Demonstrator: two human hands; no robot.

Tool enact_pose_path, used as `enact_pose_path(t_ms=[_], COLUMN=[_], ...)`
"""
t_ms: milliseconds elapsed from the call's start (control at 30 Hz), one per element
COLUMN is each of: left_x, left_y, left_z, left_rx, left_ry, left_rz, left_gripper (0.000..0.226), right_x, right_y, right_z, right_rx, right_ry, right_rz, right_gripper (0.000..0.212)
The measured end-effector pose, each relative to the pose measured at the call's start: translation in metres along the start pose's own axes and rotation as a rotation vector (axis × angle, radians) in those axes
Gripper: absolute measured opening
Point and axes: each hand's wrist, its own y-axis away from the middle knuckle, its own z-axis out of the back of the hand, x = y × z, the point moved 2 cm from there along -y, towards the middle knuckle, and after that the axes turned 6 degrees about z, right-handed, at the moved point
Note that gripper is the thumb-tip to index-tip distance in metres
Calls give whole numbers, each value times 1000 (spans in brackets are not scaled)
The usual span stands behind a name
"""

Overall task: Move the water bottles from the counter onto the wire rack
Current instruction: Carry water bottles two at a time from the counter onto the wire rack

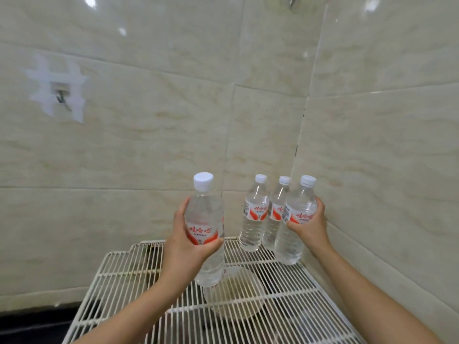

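My left hand (182,247) grips a clear water bottle (206,219) with a white cap and a red label, held upright over the middle of the white wire rack (119,281). My right hand (310,222) holds a second water bottle (295,219) by its label; its base looks to be at the rack's far right corner. Just left of it, two more bottles stand upright on the back of the rack: one (254,214) in front and another (277,212) partly hidden behind the right-hand bottle.
Tiled walls meet in a corner right behind the bottles. A clear round bowl (236,294) sits under the rack wires below the left bottle. A hook with white tape (59,93) hangs on the left wall. A dark counter edge (37,321) runs along the lower left.
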Motion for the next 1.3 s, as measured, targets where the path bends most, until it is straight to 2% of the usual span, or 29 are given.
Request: enact_pose_path(t_ms=[133,400,567,700,867,967,1200,1300], left_x=[16,39,49,51,54,56,61,61], left_y=[-16,-48,-56,-60,-65,-66,-65,-58], left_z=[-9,-68,-115,-147,-174,-182,-178,-157], left_rx=[47,84,36,8,-12,-26,8,38], left_ry=[-27,-73,-138,-188,-282,-310,-388,-392], left_rz=[43,108,132,127,145,144,87,85], left_gripper=[100,100,98,100,103,102,108,108], right_x=[-13,-33,-49,-58,-85,-89,-86,-69], right_y=[-6,-16,-3,10,31,39,41,45], right_z=[-7,-19,-24,-27,-34,-39,-40,-42], right_rx=[59,110,85,29,4,-7,18,-97], right_ry=[-16,-106,-150,-102,-92,-81,-23,22], right_rz=[-3,-76,-172,-155,-257,-292,-281,-247], right_gripper=[84,87,83,86,76,63,51,55])
